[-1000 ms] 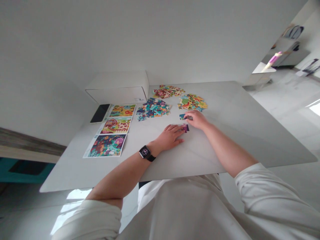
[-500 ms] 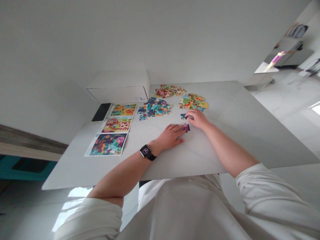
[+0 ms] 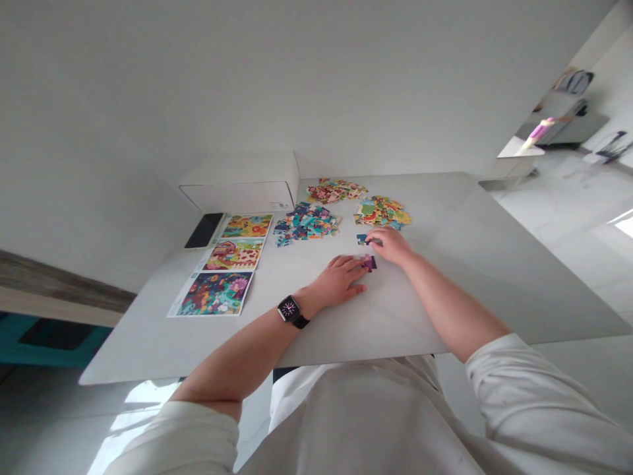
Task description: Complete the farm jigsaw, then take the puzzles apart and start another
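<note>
My left hand (image 3: 340, 282) lies flat on the table with its fingers stretched out. Its fingertips rest on purple and pink puzzle pieces (image 3: 370, 263); the fingers partly cover them. Farther back, my right hand (image 3: 391, 245) has thumb and fingers pinched at the right end of a dark blue puzzle piece (image 3: 362, 239), which lies on or very close to the tabletop. Just beyond that hand is a pile of yellow and green puzzle pieces (image 3: 383, 211). To its left sits a heap of blue and teal puzzle pieces (image 3: 309, 221).
A red and cream puzzle pile (image 3: 333, 190) lies at the back of the grey table (image 3: 494, 277). Three joined picture sheets (image 3: 215, 293) lie on the left, beside a dark phone (image 3: 204, 231). A white box (image 3: 237, 185) stands against the wall.
The whole view has shifted, so the table appears slightly lower. Both hands keep nearly the same places on the puzzle pieces.
</note>
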Available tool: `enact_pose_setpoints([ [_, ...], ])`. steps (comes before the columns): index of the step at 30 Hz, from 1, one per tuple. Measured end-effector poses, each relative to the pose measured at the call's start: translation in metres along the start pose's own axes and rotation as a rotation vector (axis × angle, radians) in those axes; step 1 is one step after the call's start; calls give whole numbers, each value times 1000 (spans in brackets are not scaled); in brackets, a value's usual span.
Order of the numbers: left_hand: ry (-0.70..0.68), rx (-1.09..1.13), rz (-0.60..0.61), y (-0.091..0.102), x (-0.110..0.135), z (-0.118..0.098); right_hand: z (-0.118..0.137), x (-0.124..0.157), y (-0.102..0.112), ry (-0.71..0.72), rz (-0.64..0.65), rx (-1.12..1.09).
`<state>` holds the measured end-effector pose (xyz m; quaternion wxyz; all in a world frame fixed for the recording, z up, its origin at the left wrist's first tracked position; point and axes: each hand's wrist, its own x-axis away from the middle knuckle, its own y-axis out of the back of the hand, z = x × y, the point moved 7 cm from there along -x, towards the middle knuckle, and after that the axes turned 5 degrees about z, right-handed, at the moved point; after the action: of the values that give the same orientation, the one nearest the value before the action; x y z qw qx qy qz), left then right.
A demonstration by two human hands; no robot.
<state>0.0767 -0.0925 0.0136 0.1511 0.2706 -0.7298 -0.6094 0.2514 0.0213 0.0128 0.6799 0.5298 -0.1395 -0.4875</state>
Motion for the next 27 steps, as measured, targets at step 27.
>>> enact_pose_setpoints([
  [27, 12, 137, -152, 21, 2, -1, 8, 3, 15, 1, -75, -97],
])
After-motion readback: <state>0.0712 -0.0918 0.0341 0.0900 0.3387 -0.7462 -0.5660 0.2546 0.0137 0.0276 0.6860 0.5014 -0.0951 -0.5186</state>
